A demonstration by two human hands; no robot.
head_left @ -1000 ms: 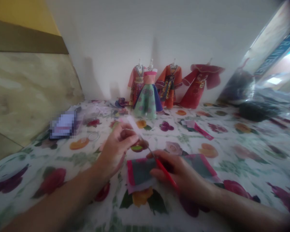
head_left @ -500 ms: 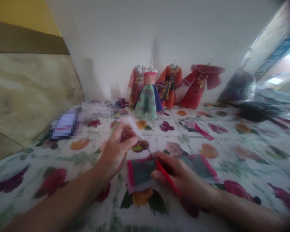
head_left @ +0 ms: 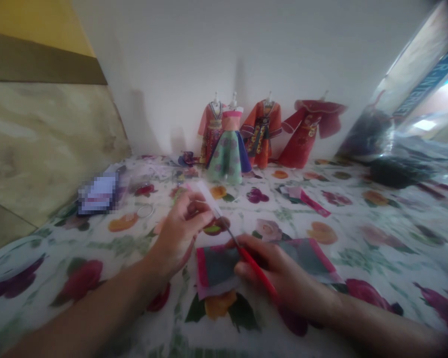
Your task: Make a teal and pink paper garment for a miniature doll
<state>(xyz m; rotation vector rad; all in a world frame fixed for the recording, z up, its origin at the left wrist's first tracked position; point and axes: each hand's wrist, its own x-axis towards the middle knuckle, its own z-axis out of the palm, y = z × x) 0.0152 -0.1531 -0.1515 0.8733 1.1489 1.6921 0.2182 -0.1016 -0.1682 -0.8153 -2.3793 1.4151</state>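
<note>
My left hand [head_left: 182, 228] is closed, its thumb and fingers pinching a narrow whitish strip [head_left: 208, 198] that points up and away. My right hand [head_left: 271, 268] is wrapped round a red-handled tool [head_left: 259, 273]. The tool's thin metal end reaches up to the lower end of the strip, and whether they touch is hard to tell. Under my right hand lies a dark grey-green cloth piece [head_left: 220, 266] with pink edges, partly hidden by the hand.
Small dresses on stands, one green [head_left: 226, 149] and one red [head_left: 302, 139], stand against the white wall. Pink scraps [head_left: 313, 203] lie right of centre. A blurred-out object [head_left: 98, 194] is at left, and a dark bag [head_left: 399, 171] at right. The tablecloth [head_left: 134, 308] is flowered.
The tool's metal end has shifted very slightly at the strip's lower end. Both hands have otherwise stayed in place.
</note>
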